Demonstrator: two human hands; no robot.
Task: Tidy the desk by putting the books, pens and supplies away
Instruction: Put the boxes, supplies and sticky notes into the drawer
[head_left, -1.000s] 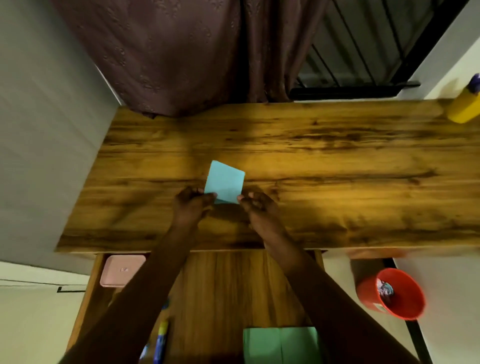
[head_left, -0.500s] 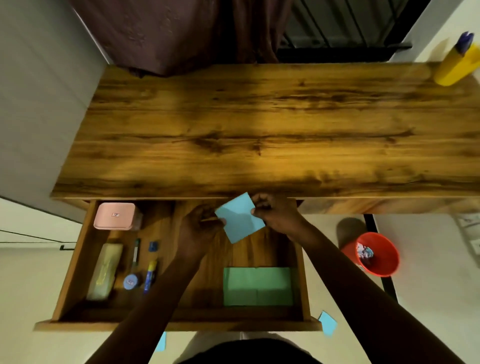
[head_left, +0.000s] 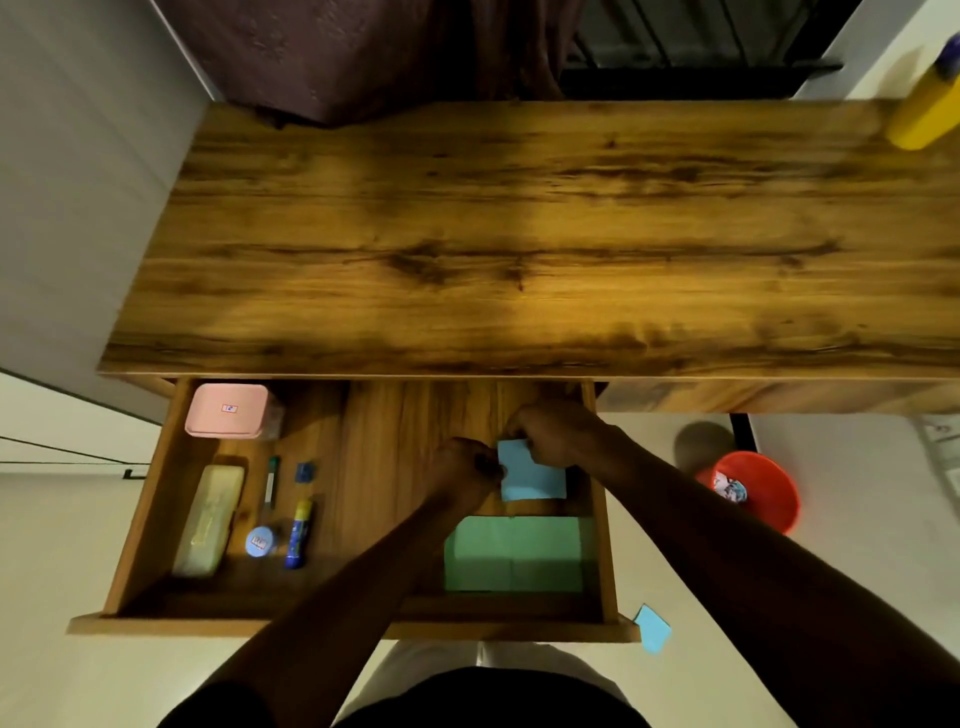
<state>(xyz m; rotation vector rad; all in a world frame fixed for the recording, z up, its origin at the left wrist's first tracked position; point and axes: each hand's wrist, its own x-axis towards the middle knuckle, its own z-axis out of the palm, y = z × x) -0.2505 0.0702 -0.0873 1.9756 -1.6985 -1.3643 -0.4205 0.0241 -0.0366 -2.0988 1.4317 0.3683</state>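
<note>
Blue pad (head_left: 532, 475) has come down from the desk's edge into the open drawer (head_left: 156, 499).
Left hand (head_left: 462, 470) and right hand (head_left: 556, 434) both pinch its edges (fingers curled); lay it flat behind the green sheets (head_left: 514, 553) before letting go.

We have one view, from a wide-angle camera worn on the head, looking almost straight down over the desk (head_left: 519, 234) and its pulled-out drawer (head_left: 384, 467). We stand close: both forearms run in from the bottom edge, and the left hand (head_left: 462, 473) and right hand (head_left: 556, 434), holding a blue paper (head_left: 535, 480), sit just below centre. The lens bends the edges, taking in curtain (head_left: 363, 47) above and floor (head_left: 62, 545) at both sides.
</note>
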